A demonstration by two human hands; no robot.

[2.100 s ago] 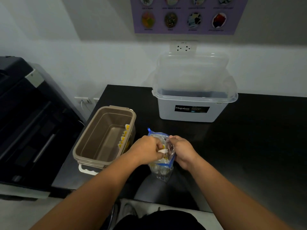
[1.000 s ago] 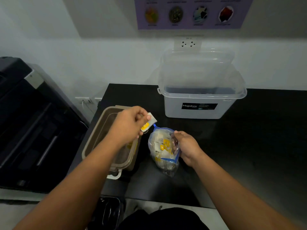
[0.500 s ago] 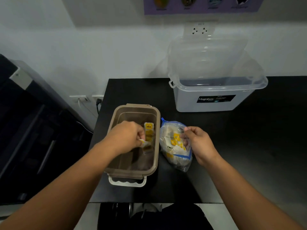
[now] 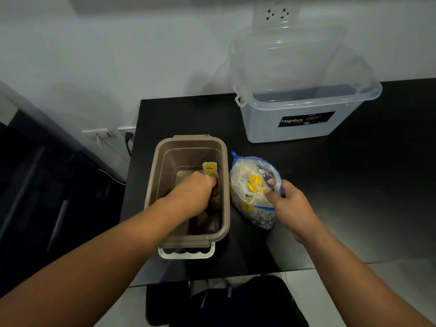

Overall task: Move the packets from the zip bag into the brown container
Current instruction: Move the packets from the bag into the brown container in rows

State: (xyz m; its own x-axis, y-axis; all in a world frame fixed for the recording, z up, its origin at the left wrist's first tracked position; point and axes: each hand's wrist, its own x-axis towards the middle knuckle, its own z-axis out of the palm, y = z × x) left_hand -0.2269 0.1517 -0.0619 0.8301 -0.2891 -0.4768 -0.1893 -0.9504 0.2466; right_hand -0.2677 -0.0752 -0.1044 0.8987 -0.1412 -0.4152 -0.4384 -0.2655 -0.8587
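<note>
The brown container (image 4: 162, 161) stands open on the black table. A white-and-yellow tea packet (image 4: 209, 167) stands upright against its right inner wall. My left hand (image 4: 197, 193) reaches down inside the container, just below that packet. Its fingers are curled round another packet, mostly hidden, with a bit of yellow showing at the fingertips. Right of the container lies the clear zip bag (image 4: 245, 175) with a blue seal, holding several packets. My right hand (image 4: 286, 202) pinches the bag's open edge on its right side.
A clear Megabox storage box (image 4: 264, 123) stands at the back of the black table (image 4: 354, 185), its lid leaning on the wall. The container's white latch handle (image 4: 186, 254) points to the near table edge. A dark machine (image 4: 35, 197) fills the left.
My left hand pulled a packet out of the zip bag, carried it left over the brown container and lowered it inside. My right hand stayed on the bag's edge.
</note>
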